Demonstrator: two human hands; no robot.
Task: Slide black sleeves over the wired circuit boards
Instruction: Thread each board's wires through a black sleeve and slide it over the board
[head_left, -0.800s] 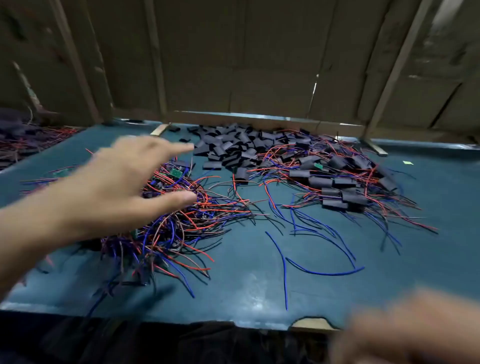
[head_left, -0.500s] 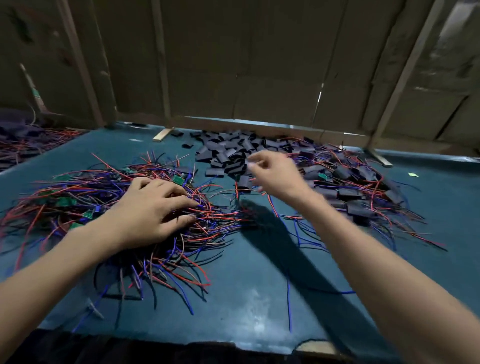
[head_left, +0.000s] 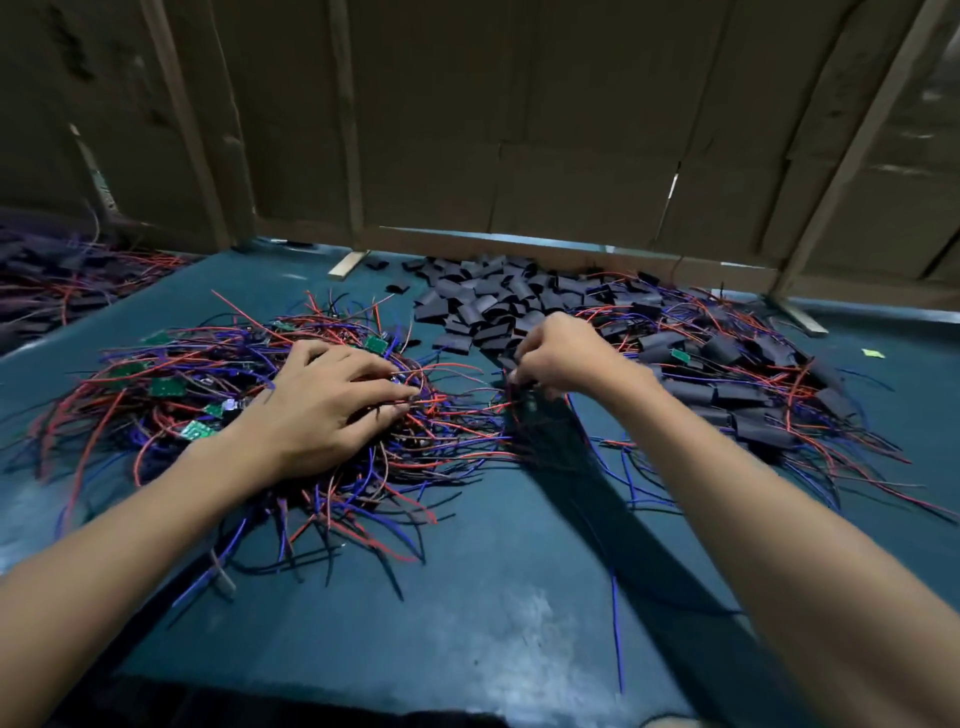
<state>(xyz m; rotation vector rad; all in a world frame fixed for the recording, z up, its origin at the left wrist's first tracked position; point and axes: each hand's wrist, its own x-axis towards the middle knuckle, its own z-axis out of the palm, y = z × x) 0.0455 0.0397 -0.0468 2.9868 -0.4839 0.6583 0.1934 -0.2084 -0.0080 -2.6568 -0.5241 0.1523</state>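
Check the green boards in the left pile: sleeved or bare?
Bare. The green boards in the left wire pile show exposed green faces, no black sleeves over them. Boards buried under wires: cannot tell.

The right hand (head_left: 561, 353) hides whatever its curled fingers pinch. At nine o'clock, a second wire pile (head_left: 57, 280) is cut by the edge, blurred.

Worktop (head_left: 467, 613), teal, scuffed. Bare sleeves (head_left: 488, 301) heaped at rear centre. Left of the sleeves: tangle of wired boards (head_left: 171, 387). Right of them: sleeved boards (head_left: 727, 374). Wood strip (head_left: 347, 264) left of the sleeves, at the rear edge.
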